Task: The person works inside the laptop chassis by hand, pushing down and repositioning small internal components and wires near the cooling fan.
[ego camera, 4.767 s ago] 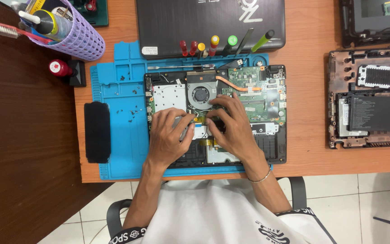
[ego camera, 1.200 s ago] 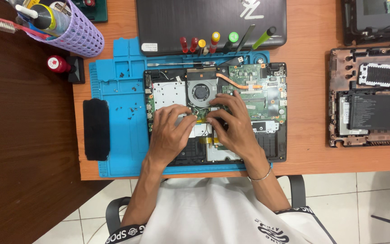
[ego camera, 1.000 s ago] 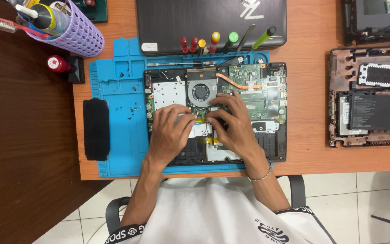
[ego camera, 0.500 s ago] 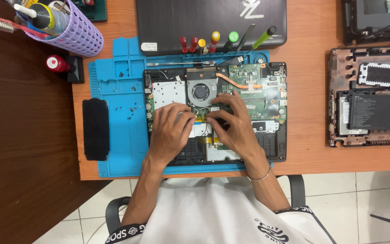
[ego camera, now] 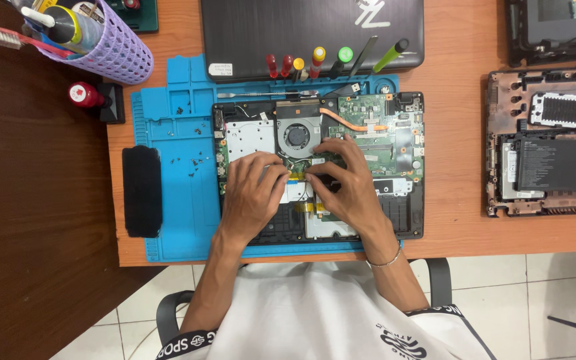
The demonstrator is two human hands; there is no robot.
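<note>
Opened laptop chassis (ego camera: pixel 395 143) on blue repair mat (ego camera: pixel 175 180), left hand (ego camera: pixel 251 197) and right hand (ego camera: pixel 345 180) fingertips pressed on small part, too small to identify, just below cooling fan (ego camera: pixel 297 136), screwdrivers (ego camera: pixel 315 63) along mat's top edge.

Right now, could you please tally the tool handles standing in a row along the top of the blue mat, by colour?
Red handles: 2
Yellow handles: 2
Green handles: 2
Total: 6
</note>
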